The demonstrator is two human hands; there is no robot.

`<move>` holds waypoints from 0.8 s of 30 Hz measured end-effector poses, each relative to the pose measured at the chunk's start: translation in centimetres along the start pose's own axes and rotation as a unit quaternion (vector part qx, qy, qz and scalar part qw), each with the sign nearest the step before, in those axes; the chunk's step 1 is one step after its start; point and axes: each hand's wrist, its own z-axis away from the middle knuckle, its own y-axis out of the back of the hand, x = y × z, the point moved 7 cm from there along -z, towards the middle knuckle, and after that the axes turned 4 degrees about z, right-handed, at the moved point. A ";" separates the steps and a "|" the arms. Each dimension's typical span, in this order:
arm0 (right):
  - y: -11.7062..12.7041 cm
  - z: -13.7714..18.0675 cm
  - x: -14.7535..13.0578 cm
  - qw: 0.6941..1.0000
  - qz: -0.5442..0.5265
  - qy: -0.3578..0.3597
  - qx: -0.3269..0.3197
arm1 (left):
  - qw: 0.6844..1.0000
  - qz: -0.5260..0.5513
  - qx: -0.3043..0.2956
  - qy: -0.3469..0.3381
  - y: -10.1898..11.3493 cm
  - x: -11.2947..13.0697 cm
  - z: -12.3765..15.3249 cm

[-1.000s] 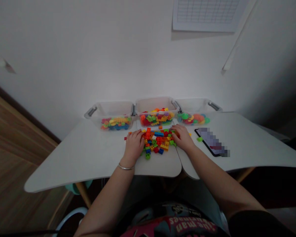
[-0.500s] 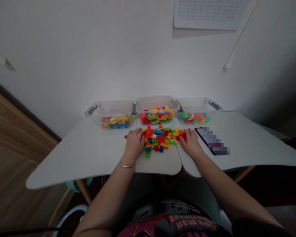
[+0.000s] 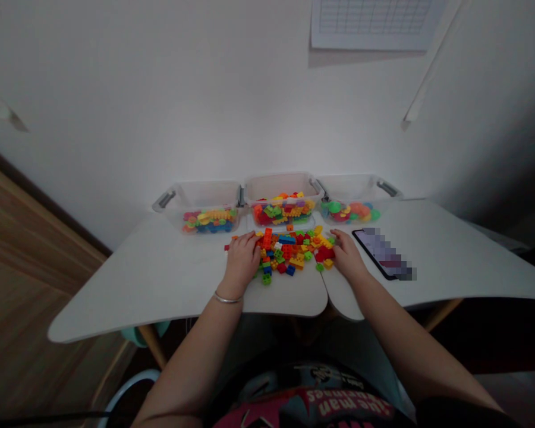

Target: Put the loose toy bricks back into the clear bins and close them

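Observation:
A loose pile of colourful toy building bricks (image 3: 288, 249) lies on the white table. My left hand (image 3: 242, 257), with a silver bangle at the wrist, rests along the pile's left side. Its fingers are stretched out against the bricks, close to an upright orange brick (image 3: 267, 238). At the right side of the heap, my right hand (image 3: 348, 254) has its fingers apart, beside a red piece (image 3: 324, 254) and some yellow bricks (image 3: 323, 240). Nothing shows in its grasp, though the undersides of both hands are hidden.
Three clear plastic bins stand along the wall: the left bin (image 3: 205, 193), middle bin (image 3: 282, 183) and right bin (image 3: 356, 187), each partly filled with colourful pieces. A phone (image 3: 381, 252) lies right of my right hand. A seam divides the white tabletop (image 3: 160, 285).
My right hand has drawn slightly away from the red piece, its fingers now apart. Bricks at the pile's right end have shifted, with a green one now nearer me. My left hand stays put.

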 end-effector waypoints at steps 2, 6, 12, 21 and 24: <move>0.3 0.1 0.4 1.000 0.020 -0.012 -0.013 | 1.000 -0.002 0.001 0.000 0.0 0.0 0.0; 0.1 0.3 -0.7 0.997 0.057 0.030 -0.052 | 1.000 0.001 0.002 0.002 0.0 -0.1 0.0; 0.6 0.1 -0.1 0.998 0.041 -0.013 -0.039 | 1.000 0.018 0.006 0.002 -0.2 -0.1 0.1; 0.1 0.0 0.4 0.998 0.038 -0.014 -0.057 | 1.000 0.014 0.000 0.002 -0.3 -0.2 0.1; 0.3 -0.3 0.6 0.998 0.023 -0.043 -0.029 | 1.000 0.013 0.003 0.002 -0.3 -0.2 0.1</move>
